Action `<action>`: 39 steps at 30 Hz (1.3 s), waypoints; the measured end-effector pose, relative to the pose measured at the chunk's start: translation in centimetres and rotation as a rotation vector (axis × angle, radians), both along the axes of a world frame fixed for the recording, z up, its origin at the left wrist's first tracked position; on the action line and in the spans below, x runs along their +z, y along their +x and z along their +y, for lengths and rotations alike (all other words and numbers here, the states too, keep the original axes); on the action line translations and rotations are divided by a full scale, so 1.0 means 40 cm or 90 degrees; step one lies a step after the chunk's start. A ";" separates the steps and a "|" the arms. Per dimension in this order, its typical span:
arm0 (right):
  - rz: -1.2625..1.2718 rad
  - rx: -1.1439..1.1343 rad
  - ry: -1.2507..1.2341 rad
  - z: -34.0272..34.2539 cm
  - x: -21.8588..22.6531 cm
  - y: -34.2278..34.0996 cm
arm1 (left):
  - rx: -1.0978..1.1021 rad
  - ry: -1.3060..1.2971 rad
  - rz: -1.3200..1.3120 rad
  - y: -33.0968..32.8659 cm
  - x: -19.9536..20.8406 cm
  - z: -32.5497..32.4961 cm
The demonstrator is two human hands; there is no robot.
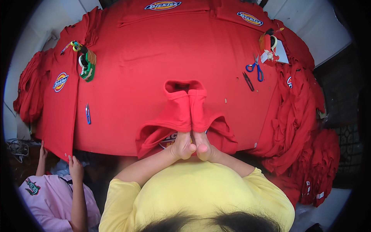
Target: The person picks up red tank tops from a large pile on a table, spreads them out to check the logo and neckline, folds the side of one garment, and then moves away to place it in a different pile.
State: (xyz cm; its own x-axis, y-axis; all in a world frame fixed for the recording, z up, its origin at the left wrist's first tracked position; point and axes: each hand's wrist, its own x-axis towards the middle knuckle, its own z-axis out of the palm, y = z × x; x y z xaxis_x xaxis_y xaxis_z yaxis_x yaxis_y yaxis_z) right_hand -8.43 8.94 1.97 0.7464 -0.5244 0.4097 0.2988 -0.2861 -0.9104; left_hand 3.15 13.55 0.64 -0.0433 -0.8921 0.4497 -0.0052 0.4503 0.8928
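A red shirt (177, 116) with hemmed, sleeve-like openings is bunched up in front of my chest at the table's near edge. My left hand (182, 146) and my right hand (202, 147) are side by side, their fingers tucked under two adjoining hemmed edges of it. Both thumbs stick out bare toward me, and the cloth hides the other fingers. Between the hands and the far end of the shirt, two tubes of fabric stand pressed together. A printed badge on the shirt's body shows partly behind my wrists.
Red cloth covers the table (139, 96). Thread snips (88, 113) lie left; dark snips (248, 81) and blue-handled scissors (256, 69) lie right. Tape dispensers (88, 65) stand both sides. Shirt heaps (284, 116) hang over the right edge. A co-worker (58, 193) in pink handles a shirt at left.
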 end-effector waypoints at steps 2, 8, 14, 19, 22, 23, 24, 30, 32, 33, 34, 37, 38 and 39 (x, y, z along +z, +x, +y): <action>0.008 -0.009 0.003 -0.001 0.003 0.002 | 0.025 -0.010 -0.001 -0.004 -0.006 -0.004; 0.022 -0.012 0.009 -0.010 0.000 0.006 | 0.048 -0.010 0.013 -0.009 -0.031 -0.015; 0.029 -0.027 0.024 -0.018 -0.030 0.013 | 0.096 -0.033 -0.054 0.007 -0.028 -0.020; 0.056 -0.036 -0.013 -0.037 -0.026 0.024 | 0.082 -0.022 -0.055 0.020 -0.018 -0.036; 0.069 -0.042 -0.011 -0.047 -0.025 0.022 | 0.093 -0.027 -0.057 0.029 -0.033 -0.040; 0.097 -0.026 -0.015 -0.046 -0.028 0.021 | 0.101 -0.019 -0.080 0.029 -0.039 -0.038; 0.073 -0.043 0.003 -0.043 -0.032 0.025 | 0.105 -0.024 -0.055 0.027 -0.041 -0.038; -0.050 -0.053 0.102 -0.103 -0.015 0.076 | 0.200 -0.074 0.002 0.038 0.051 -0.108; 0.067 -0.176 0.205 -0.266 0.028 0.071 | 0.144 0.409 -0.102 0.122 0.102 -0.171; 0.160 -0.254 0.264 -0.327 0.057 0.052 | 0.124 0.506 -0.121 0.169 0.123 -0.210; 0.219 -0.310 0.417 -0.396 0.083 0.030 | 0.135 0.569 -0.129 0.205 0.133 -0.233; 0.485 -0.413 0.243 -0.501 0.104 -0.009 | 0.123 0.443 -0.624 0.256 0.096 -0.145; 0.490 -0.415 0.146 -0.489 0.094 -0.007 | 0.093 0.479 -0.606 0.256 0.071 -0.100; 0.521 -0.425 0.066 -0.461 0.078 -0.002 | 0.143 0.369 -0.586 0.247 0.041 -0.071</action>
